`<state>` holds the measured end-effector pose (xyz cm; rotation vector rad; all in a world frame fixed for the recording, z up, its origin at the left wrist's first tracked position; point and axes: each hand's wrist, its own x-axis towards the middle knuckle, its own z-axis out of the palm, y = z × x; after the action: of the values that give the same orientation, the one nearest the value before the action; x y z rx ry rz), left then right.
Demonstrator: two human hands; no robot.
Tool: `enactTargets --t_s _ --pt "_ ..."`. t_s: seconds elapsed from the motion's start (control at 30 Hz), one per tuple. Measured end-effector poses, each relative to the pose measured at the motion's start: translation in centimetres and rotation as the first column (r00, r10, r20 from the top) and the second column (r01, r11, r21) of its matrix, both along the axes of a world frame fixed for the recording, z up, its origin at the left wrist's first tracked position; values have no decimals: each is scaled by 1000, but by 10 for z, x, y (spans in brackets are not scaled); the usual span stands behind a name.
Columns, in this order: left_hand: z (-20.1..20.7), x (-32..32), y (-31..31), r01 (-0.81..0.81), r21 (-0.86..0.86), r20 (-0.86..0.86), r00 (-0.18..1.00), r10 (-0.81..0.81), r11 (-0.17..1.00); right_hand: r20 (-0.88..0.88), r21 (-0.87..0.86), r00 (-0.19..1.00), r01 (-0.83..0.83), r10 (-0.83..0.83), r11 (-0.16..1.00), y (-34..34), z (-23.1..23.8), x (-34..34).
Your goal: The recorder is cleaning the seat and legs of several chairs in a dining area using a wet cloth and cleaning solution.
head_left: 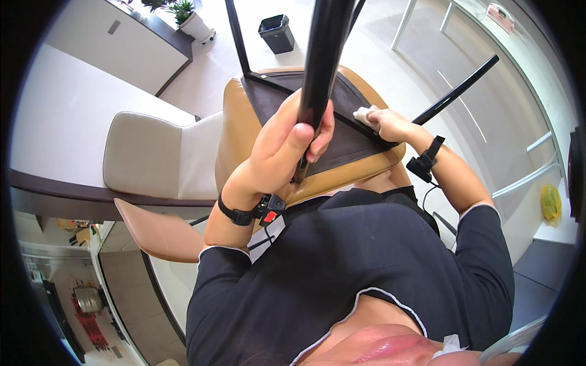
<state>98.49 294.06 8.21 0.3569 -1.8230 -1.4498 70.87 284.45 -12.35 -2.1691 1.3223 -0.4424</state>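
Observation:
An upturned chair [235, 143] with tan upholstery lies across my lap, its dark underside facing up and its black metal legs sticking out. My left hand [293, 137] is wrapped round one thick black chair leg [326, 49], which rises toward the top of the picture. On the right, my right hand [390, 125] pinches a crumpled whitish cloth [366, 114] against the black frame bar at the underside. Another leg [458, 88] slants up to the right, just beyond my right wrist. Each wrist wears a black strap with a small device and cable.
A beige chair [143, 155] stands at left against the white counter [61, 110]; a pink-beige chair back [162, 235] is nearer me. A black bin [276, 35] stands on the far floor, with a potted plant [195, 24] left of it. A yellow-green bag [550, 204] lies at right.

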Motion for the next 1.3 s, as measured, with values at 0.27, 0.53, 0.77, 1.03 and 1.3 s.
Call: enactTargets --t_s 0.27,0.53,0.77,1.03,1.3 --pt "-9 -10 22 -100 31 70 993 98 994 127 -116 939 333 -319 936 -64 25 28" --pt "-10 -5 23 -102 -3 46 994 102 995 20 -260 994 108 -107 960 -30 19 122" --pt "-9 -9 29 -41 50 19 999 40 998 108 -254 987 -87 118 963 -33 -3 113" --pt "-2 -16 29 -77 43 109 991 71 996 -14 152 980 199 -199 968 -164 -29 115" --pt "-1 -12 21 -111 69 94 990 104 991 85 -91 996 41 -33 995 -135 -27 121"
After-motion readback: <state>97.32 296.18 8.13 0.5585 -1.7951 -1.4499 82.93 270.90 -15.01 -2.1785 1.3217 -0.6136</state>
